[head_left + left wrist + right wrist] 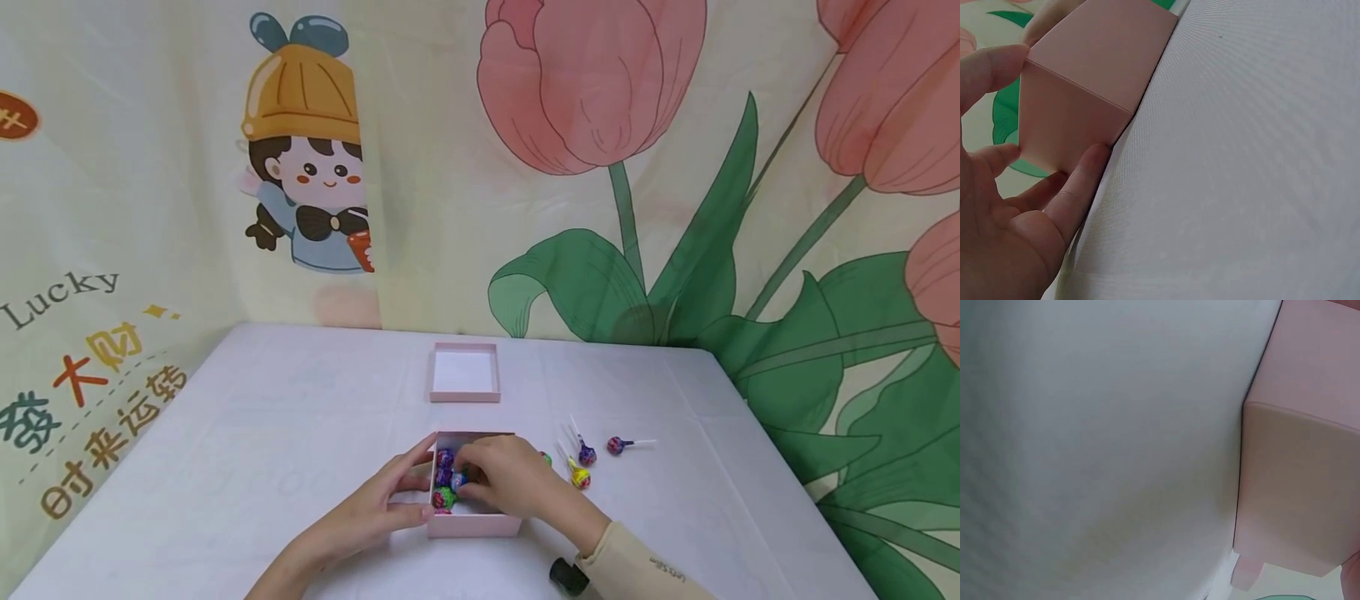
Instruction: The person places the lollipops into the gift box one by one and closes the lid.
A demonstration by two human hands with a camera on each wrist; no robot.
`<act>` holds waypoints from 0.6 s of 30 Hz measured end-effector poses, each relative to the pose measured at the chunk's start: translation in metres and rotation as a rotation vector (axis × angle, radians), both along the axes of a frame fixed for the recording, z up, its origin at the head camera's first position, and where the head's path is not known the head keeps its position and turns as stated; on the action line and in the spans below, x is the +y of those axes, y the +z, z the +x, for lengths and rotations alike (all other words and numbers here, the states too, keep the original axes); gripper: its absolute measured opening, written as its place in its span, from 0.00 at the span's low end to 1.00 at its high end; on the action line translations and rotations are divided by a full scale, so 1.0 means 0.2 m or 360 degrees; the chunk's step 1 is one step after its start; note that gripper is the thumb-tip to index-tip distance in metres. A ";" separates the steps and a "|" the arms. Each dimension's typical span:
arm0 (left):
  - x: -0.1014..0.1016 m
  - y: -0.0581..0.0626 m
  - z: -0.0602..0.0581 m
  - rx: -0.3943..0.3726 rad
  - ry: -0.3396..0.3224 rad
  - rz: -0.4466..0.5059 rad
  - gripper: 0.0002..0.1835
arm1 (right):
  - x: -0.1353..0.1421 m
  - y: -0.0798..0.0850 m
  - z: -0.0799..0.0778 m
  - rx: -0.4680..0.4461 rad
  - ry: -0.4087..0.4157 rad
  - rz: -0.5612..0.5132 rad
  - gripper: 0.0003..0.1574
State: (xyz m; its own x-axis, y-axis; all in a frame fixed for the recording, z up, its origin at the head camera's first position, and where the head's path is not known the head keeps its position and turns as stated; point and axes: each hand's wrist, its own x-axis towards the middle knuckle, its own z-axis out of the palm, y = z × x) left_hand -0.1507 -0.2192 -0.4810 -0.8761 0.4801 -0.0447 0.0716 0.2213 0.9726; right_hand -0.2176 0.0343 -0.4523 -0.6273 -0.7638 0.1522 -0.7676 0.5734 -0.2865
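Note:
An open pink box sits on the table with several wrapped lollipops inside, in purple, green and blue. My left hand rests against the box's left side, thumb at the near corner. In the left wrist view its straight, spread fingers touch the side wall. My right hand reaches down into the box and pinches a blue-wrapped lollipop between thumb and fingers. The hand hides the right part of the box's inside. In the right wrist view mainly the box's outer walls show.
A shallow pink lid lies behind the box. To the right are a yellow lollipop, a purple lollipop and another dark one; a green wrapper peeks past my right hand. A black object is by the right sleeve.

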 end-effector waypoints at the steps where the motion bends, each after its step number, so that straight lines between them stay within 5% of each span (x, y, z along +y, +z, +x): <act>1: 0.00 0.00 0.00 0.0003 0.0001 -0.0002 0.47 | 0.00 0.00 0.00 0.0010 0.0003 0.0006 0.10; 18: -0.01 -0.01 -0.01 -0.0008 -0.0016 -0.0012 0.46 | 0.00 -0.02 0.00 0.0104 0.0014 0.0006 0.12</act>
